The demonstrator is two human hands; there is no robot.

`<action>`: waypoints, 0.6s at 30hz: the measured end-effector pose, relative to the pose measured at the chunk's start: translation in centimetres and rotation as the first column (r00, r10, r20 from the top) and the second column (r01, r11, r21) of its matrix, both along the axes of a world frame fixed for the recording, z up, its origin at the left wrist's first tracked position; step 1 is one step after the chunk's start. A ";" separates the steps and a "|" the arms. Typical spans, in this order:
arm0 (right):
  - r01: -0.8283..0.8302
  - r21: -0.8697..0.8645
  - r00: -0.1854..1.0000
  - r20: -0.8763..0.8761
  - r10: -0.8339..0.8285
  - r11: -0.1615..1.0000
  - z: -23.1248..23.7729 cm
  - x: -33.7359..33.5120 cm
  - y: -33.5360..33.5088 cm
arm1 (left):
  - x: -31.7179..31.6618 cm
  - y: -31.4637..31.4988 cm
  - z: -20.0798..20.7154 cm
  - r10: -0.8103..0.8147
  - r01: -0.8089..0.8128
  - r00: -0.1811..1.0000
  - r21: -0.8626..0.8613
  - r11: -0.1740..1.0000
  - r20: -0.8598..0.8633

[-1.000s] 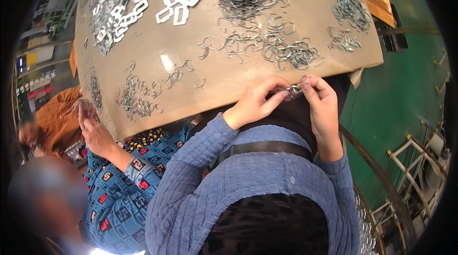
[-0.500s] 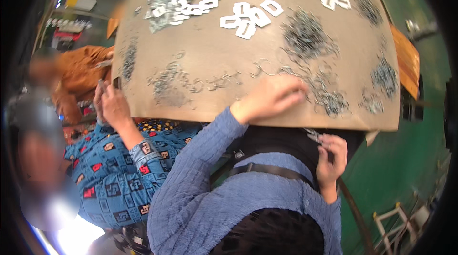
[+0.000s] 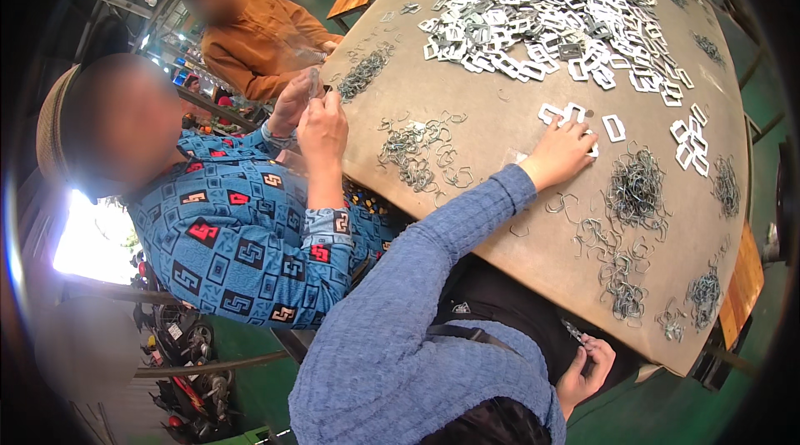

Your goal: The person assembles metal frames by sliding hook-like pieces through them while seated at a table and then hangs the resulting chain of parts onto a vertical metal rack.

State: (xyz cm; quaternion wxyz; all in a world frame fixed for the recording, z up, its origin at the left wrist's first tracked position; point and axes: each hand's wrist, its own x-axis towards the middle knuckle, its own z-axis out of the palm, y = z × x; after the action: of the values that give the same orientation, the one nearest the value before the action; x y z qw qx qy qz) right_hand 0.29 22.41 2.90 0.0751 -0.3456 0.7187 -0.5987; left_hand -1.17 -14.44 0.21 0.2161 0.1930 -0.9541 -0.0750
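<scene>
My left hand (image 3: 562, 149) reaches across the table onto a small cluster of white rectangular frames (image 3: 550, 113). Its fingers are stretched over them, and the fingertips touch the frames at the right of the cluster. Low by the table's front edge, over my dark-clad lap, my right hand (image 3: 587, 366) is closed on a small grey metal piece (image 3: 572, 331). The piece pokes out past the fingertips; its exact kind is too small to make out. To the right of my left hand lies a heap of thin bent wire hooks (image 3: 635, 191), with looser hooks (image 3: 621, 282) trailing toward me.
A big pile of white and grey frames (image 3: 542, 20) covers the far part of the brown table (image 3: 492, 124). Several more hook heaps (image 3: 417, 153) lie near its edges. At my left a co-worker in a blue patterned shirt (image 3: 242, 237) holds a small piece; another wears orange-brown (image 3: 258, 41).
The view has swung, so the table sits farther right. My left hand has moved from above the scattered hooks to the small frame cluster. My right hand still holds its piece low down.
</scene>
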 end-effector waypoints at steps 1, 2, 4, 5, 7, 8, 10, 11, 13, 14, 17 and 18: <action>-0.003 0.007 1.000 -0.004 0.003 1.000 0.2 -0.1 -0.1 | 0.4 0.0 0.5 -0.004 0.004 1.000 0.035 0.999 -0.002; -0.006 0.014 1.000 -0.008 0.006 1.000 0.3 -0.2 -0.1 | 0.7 -0.2 0.7 -0.005 0.013 0.999 0.159 0.987 -0.048; -0.015 0.026 1.000 -0.011 0.015 1.000 0.3 -0.2 0.0 | 1.5 -0.8 0.8 0.023 0.010 0.991 0.240 0.971 -0.134; -0.021 0.034 1.000 -0.011 0.021 0.999 0.2 -0.1 0.0 | 1.9 -1.0 0.7 0.042 0.009 0.984 0.280 0.960 -0.175; -0.033 0.024 0.999 0.015 0.033 0.999 0.1 0.3 0.0 | 2.9 -1.0 0.9 0.075 0.019 0.955 0.312 0.950 -0.288; -0.042 0.018 0.999 0.032 0.042 0.999 0.1 0.7 0.0 | 3.7 -1.0 1.1 0.096 0.025 0.939 0.345 0.938 -0.329; -0.020 0.014 0.999 0.026 0.020 1.000 0.2 0.8 -0.1 | 3.2 -0.4 1.9 0.140 0.146 0.895 0.575 0.805 -0.423; -0.007 0.010 1.000 0.025 0.006 1.000 0.2 0.9 -0.2 | 2.8 0.2 2.3 0.180 0.243 0.876 0.732 0.637 -0.447; 0.025 0.018 0.999 0.021 -0.025 1.000 0.3 0.4 -0.1 | 2.0 2.1 4.2 0.249 0.405 0.866 0.900 0.161 -0.434; 0.038 -0.007 0.999 0.028 -0.038 0.999 0.3 0.1 -0.5 | 2.3 3.1 5.5 0.267 0.444 0.876 0.888 -0.118 -0.402; 0.012 0.063 0.995 -0.103 -0.005 0.998 1.2 -0.4 -1.4 | 4.3 6.7 6.2 0.159 0.373 0.927 0.798 -0.473 -0.339; 0.005 0.044 0.993 -0.120 0.001 0.999 0.8 -0.4 -1.7 | 5.0 8.2 6.3 0.109 0.302 0.953 0.835 -0.460 -0.284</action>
State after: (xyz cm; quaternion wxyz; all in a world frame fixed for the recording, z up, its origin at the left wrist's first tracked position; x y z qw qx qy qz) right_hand -0.07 20.73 3.74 0.0389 -0.3786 0.7354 -0.5607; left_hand 3.82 -6.20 6.53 0.0537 0.1811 -0.4106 -0.8920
